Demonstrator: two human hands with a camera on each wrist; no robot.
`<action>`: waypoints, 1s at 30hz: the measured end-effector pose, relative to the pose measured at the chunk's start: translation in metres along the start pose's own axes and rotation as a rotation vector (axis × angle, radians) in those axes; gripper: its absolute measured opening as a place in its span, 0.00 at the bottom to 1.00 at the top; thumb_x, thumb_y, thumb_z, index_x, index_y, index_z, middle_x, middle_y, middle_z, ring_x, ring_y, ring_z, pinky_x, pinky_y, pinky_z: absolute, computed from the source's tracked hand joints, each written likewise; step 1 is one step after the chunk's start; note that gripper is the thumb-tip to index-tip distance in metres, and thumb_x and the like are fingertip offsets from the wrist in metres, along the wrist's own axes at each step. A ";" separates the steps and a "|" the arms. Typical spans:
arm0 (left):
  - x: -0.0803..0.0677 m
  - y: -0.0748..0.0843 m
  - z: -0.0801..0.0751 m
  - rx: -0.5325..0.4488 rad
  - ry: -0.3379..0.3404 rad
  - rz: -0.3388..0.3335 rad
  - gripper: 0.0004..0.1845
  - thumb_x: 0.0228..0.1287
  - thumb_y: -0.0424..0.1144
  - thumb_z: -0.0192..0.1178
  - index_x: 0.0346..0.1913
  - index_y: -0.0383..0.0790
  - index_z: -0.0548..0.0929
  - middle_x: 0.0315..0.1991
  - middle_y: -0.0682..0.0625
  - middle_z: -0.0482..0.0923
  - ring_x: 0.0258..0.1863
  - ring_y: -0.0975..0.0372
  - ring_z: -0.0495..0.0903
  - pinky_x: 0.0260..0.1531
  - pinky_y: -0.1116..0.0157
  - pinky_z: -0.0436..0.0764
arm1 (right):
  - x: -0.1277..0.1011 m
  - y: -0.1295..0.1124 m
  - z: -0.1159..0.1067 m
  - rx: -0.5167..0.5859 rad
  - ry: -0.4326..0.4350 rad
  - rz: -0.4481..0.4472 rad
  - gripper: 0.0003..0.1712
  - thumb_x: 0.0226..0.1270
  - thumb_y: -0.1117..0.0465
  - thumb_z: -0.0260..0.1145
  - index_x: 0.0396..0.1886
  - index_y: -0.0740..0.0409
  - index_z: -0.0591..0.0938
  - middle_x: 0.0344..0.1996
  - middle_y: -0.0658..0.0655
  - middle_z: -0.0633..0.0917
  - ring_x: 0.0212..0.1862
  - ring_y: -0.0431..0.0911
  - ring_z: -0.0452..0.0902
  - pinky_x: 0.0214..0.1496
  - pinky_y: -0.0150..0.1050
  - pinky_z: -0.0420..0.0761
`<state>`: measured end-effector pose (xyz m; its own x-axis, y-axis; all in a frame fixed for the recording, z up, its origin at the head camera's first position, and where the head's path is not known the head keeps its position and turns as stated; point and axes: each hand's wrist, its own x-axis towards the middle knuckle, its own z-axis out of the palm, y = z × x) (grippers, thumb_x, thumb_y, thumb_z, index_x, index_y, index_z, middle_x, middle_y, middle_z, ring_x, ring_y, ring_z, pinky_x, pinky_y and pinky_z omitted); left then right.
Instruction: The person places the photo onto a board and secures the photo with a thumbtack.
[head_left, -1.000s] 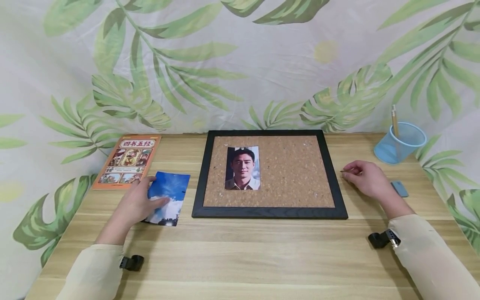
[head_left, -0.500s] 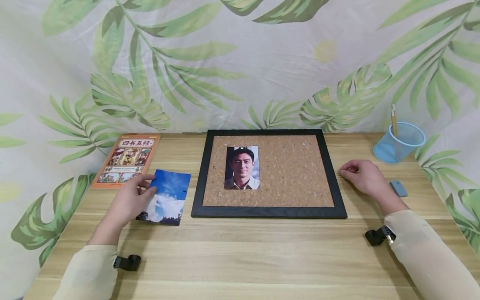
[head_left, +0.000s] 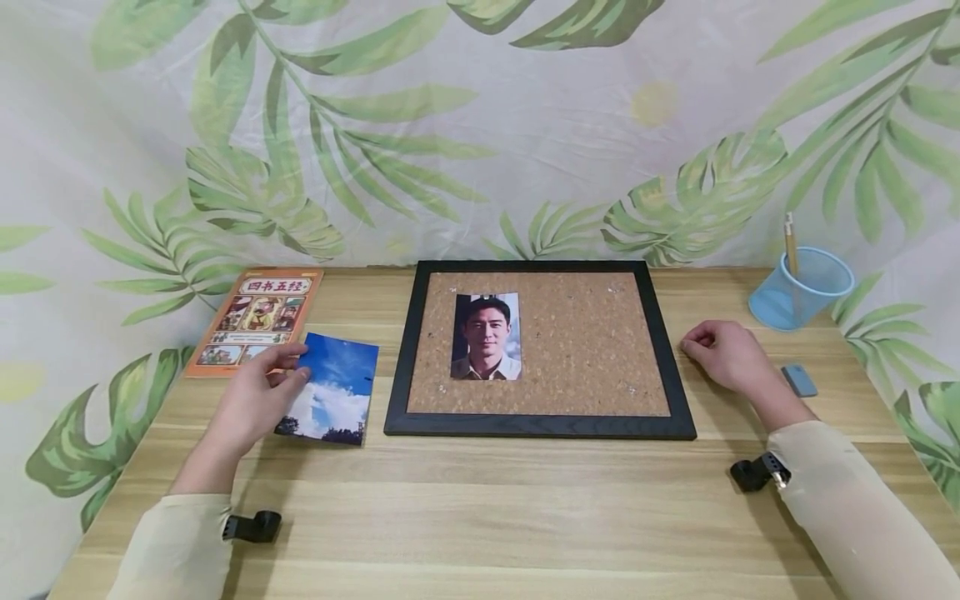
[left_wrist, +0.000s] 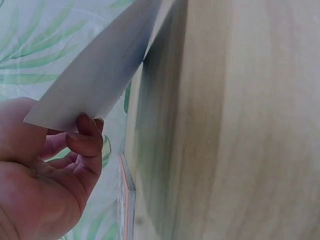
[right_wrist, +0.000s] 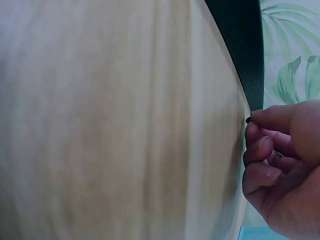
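A sky photo (head_left: 337, 392) lies left of a black-framed cork board (head_left: 585, 342), its left edge raised off the wooden table (head_left: 480, 500). My left hand (head_left: 296, 367) pinches that edge between thumb and fingers. The left wrist view shows the photo's white back (left_wrist: 100, 75) above my left hand (left_wrist: 75, 135). A portrait photo (head_left: 486, 336) is on the cork at upper left. My right hand (head_left: 688, 343) rests just right of the frame's right rail, fingers curled. In the right wrist view my right hand (right_wrist: 255, 122) pinches a small dark pin (right_wrist: 248, 120) beside the frame (right_wrist: 240, 45).
An orange picture book (head_left: 257, 321) lies at the back left. A blue mesh cup (head_left: 801, 287) holding a pencil (head_left: 790, 242) stands at the back right, with a small grey eraser (head_left: 799, 379) in front of it. Leaf-print cloth hangs behind the table.
My left hand went from lying on the sky photo to pinching its left edge and lifting it. My right hand curled over the pin and stayed by the frame's right rail.
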<state>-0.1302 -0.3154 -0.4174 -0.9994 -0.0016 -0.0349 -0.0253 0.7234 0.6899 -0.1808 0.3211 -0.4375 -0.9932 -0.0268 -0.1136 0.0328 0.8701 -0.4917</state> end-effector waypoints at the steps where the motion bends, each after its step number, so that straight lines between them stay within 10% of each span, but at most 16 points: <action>1: 0.000 0.001 -0.001 -0.008 0.001 0.001 0.25 0.85 0.41 0.56 0.76 0.33 0.74 0.61 0.33 0.78 0.56 0.42 0.83 0.36 0.75 0.80 | -0.001 0.000 -0.001 0.001 0.002 0.000 0.16 0.82 0.59 0.63 0.49 0.70 0.86 0.40 0.67 0.88 0.41 0.55 0.82 0.42 0.42 0.76; 5: 0.001 0.004 -0.004 -0.023 0.024 0.003 0.25 0.85 0.43 0.55 0.76 0.34 0.75 0.62 0.33 0.78 0.56 0.45 0.83 0.38 0.79 0.79 | -0.005 -0.002 -0.004 0.019 0.018 -0.013 0.16 0.82 0.57 0.63 0.47 0.69 0.86 0.39 0.66 0.89 0.39 0.53 0.82 0.40 0.41 0.76; 14: 0.002 0.018 -0.006 -0.068 0.042 0.022 0.25 0.85 0.44 0.57 0.75 0.36 0.78 0.63 0.34 0.79 0.42 0.84 0.78 0.37 0.78 0.80 | -0.008 -0.006 -0.012 0.141 -0.006 -0.062 0.15 0.81 0.60 0.63 0.51 0.71 0.85 0.36 0.63 0.91 0.34 0.42 0.83 0.34 0.32 0.80; 19: 0.004 0.031 -0.001 -0.109 0.015 0.035 0.25 0.84 0.44 0.57 0.76 0.38 0.77 0.64 0.35 0.79 0.38 0.82 0.79 0.31 0.71 0.80 | -0.009 -0.007 -0.016 0.107 -0.022 -0.105 0.22 0.84 0.55 0.63 0.59 0.70 0.87 0.50 0.69 0.91 0.45 0.44 0.83 0.42 0.31 0.80; 30: 0.022 0.072 0.028 -0.200 -0.120 0.083 0.28 0.82 0.43 0.62 0.78 0.41 0.75 0.67 0.36 0.81 0.45 0.76 0.84 0.37 0.70 0.80 | -0.010 -0.014 -0.023 0.306 -0.120 -0.033 0.21 0.86 0.56 0.62 0.56 0.73 0.84 0.35 0.57 0.87 0.34 0.36 0.79 0.35 0.33 0.81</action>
<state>-0.1535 -0.2442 -0.3890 -0.9885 0.1427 -0.0498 0.0403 0.5663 0.8232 -0.1743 0.3203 -0.4099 -0.9745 -0.1264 -0.1855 0.0510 0.6800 -0.7314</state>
